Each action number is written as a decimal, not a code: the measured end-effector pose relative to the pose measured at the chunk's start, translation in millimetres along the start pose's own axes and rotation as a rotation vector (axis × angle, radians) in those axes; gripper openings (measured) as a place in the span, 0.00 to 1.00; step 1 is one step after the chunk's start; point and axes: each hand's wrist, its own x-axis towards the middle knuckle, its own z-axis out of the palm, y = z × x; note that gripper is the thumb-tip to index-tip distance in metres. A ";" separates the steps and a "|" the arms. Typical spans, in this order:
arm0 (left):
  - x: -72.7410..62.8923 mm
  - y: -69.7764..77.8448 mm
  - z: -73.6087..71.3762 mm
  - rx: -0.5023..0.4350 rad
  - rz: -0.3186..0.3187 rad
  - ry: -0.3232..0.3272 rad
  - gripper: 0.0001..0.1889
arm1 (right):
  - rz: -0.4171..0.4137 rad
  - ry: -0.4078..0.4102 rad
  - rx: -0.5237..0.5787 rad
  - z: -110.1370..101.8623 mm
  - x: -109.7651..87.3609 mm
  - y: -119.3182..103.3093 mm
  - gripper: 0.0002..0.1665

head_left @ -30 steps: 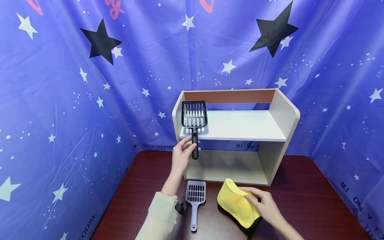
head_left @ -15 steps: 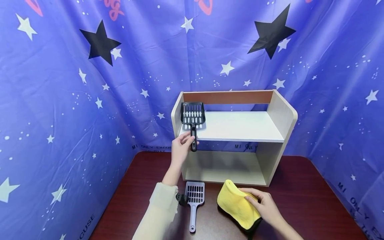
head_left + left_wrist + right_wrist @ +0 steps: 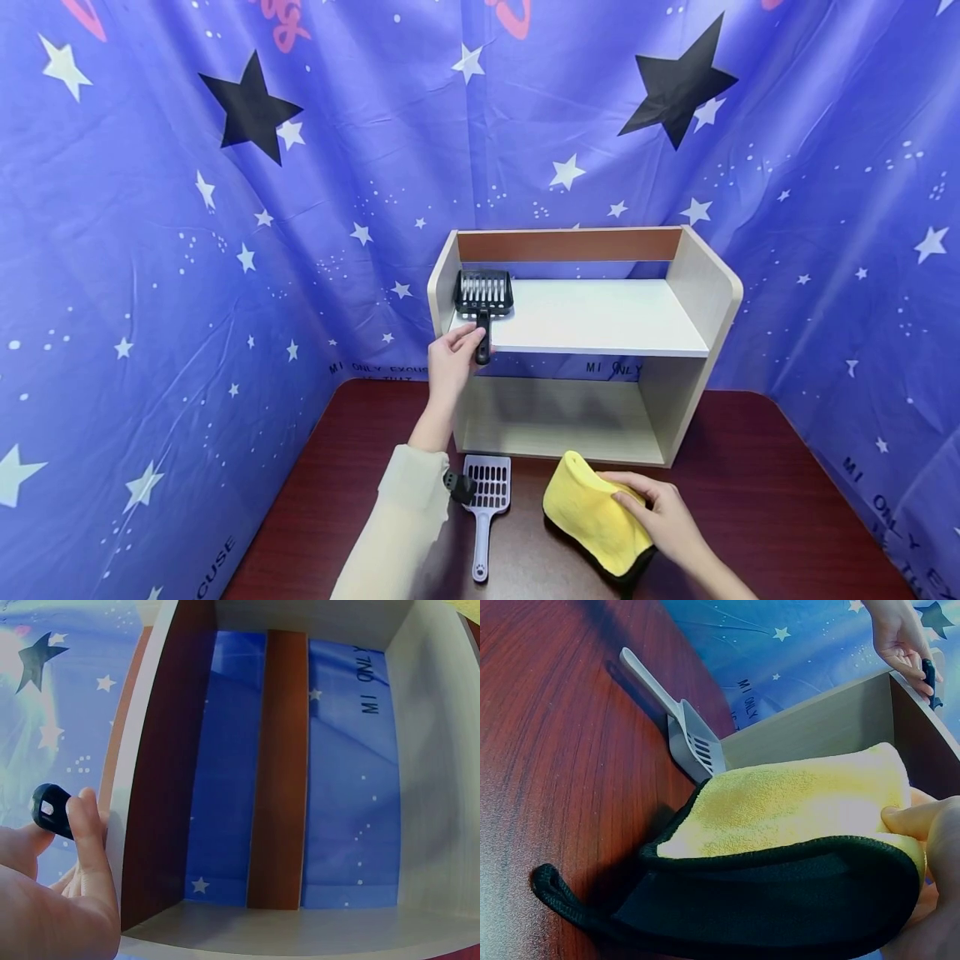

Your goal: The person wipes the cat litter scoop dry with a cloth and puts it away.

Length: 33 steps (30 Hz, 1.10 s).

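Observation:
My left hand (image 3: 450, 367) pinches the handle of a black slotted litter scoop (image 3: 483, 320). The scoop's head is over the left end of the shelf unit's white upper board (image 3: 600, 312); whether it touches the board I cannot tell. In the left wrist view only the handle end (image 3: 54, 822) shows beside the fingers. Held between thumb and fingers of my right hand (image 3: 666, 510) is a folded yellow cleaning cloth (image 3: 596, 508) with a black underside and a black loop (image 3: 555, 896). A lilac-grey litter scoop (image 3: 482, 529) lies on the table, its handle toward me.
The pale wooden shelf unit (image 3: 708, 333) stands at the back of the dark red table (image 3: 780, 500). Its lower compartment has a pale floor (image 3: 570, 417). A blue star-patterned curtain (image 3: 360, 300) surrounds the table. A black wrist strap device (image 3: 459, 487) hangs over the grey scoop.
My left hand has moved the black scoop slightly forward and tilted its head flatter toward the upper board, with the handle end rising in view. The right hand and cloth have stayed in place.

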 end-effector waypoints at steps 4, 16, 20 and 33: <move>0.8 3.1 0.5 -0.018 -0.003 -0.006 0.20 | 0.005 -0.001 -0.005 0.1 -0.4 0.9 0.15; -11.0 14.2 -14.2 -0.108 -0.115 -0.176 0.28 | -0.004 0.010 0.004 -0.4 -2.6 5.1 0.15; -14.2 15.5 -22.4 -0.138 -0.143 -0.235 0.32 | 0.003 0.007 0.017 -1.0 -2.7 3.0 0.15; -10.2 3.2 -18.5 0.021 -0.029 -0.080 0.27 | 0.010 -0.008 0.041 0.6 -2.8 4.3 0.15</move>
